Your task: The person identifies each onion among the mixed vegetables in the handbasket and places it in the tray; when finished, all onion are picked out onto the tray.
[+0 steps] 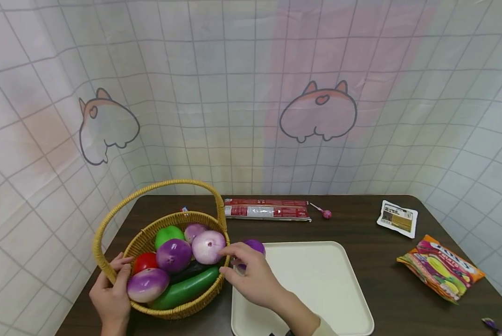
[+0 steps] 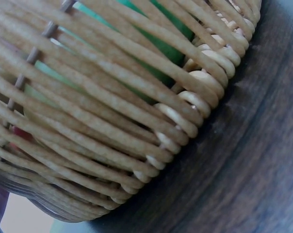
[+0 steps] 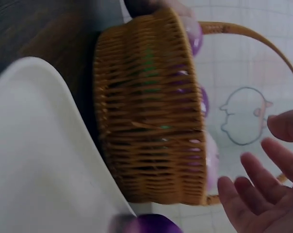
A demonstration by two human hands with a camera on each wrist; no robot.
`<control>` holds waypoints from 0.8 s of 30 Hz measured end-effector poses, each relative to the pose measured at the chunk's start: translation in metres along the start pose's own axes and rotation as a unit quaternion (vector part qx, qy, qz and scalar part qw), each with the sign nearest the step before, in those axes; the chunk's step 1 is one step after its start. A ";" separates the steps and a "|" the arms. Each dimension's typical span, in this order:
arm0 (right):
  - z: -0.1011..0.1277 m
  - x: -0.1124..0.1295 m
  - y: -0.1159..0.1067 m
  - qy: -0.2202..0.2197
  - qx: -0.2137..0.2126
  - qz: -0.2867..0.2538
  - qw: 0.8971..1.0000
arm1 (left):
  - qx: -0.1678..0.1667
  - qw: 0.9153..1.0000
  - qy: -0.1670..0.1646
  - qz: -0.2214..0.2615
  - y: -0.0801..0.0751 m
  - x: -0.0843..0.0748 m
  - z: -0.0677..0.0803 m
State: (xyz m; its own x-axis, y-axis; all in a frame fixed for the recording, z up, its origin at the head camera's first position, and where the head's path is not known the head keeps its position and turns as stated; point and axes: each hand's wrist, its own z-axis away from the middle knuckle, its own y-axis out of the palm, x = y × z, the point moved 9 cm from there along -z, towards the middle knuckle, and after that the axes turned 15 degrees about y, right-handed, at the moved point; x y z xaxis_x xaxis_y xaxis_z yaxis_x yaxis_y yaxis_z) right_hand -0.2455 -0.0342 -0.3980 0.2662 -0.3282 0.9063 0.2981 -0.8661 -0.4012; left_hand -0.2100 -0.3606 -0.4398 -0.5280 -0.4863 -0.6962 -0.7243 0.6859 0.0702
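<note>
A wicker basket (image 1: 179, 311) with a tall handle stands on the left of the table, full of vegetables. My left hand (image 1: 111, 295) grips its left rim near the handle's foot. Inside lie a pale purple onion (image 1: 209, 246), several other purple-and-white round vegetables, a green pepper (image 1: 169, 234), a red vegetable (image 1: 144, 262) and a long green cucumber-like one (image 1: 185, 288). Over the basket's right rim, my right hand (image 1: 257, 282) is beside the pale onion, fingers loosely bent and holding nothing in the right wrist view. A purple round thing (image 1: 256, 246) is partly hidden behind that hand.
A cream tray (image 1: 318, 284) lies right of the basket. Behind are a long red packet (image 1: 265, 209) and a lollipop (image 1: 326, 214). Farther right lie a white sachet (image 1: 398, 218), a colourful Fox's sweet bag (image 1: 442, 268) and a small purple item (image 1: 492, 325).
</note>
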 end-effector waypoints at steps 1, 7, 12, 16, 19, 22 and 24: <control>-0.002 -0.001 0.002 -0.001 -0.006 -0.005 1.000 | 0.000 1.000 0.000 0.000 0.000 0.000 0.000; -0.012 -0.003 0.005 -0.007 -0.053 -0.019 0.998 | 0.002 1.000 0.006 0.000 0.000 0.000 -0.001; -0.021 0.001 0.009 -0.003 -0.084 0.061 0.995 | 0.004 1.000 0.011 0.001 0.000 -0.001 -0.001; -0.030 0.003 0.015 0.016 -0.084 0.108 0.991 | 0.002 1.000 0.006 -0.001 0.000 0.000 -0.001; -0.036 0.002 0.018 0.030 -0.080 0.123 0.989 | 0.002 1.000 0.002 -0.004 0.000 0.000 -0.001; -0.042 0.001 0.020 0.039 -0.073 0.125 0.989 | 0.002 1.000 0.000 -0.007 0.000 0.000 -0.001; -0.046 0.000 0.022 0.046 -0.067 0.121 0.989 | 0.002 1.000 0.000 -0.006 0.000 0.000 -0.001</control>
State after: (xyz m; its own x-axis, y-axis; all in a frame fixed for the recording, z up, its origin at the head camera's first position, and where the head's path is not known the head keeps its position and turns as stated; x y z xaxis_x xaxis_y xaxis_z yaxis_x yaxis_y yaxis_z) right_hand -0.2811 -0.0701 -0.4009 0.2289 -0.5599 0.7963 0.1103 -0.7978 -0.5927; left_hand -0.2105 -0.3612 -0.4395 -0.5192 -0.4947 -0.6969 -0.7290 0.6820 0.0590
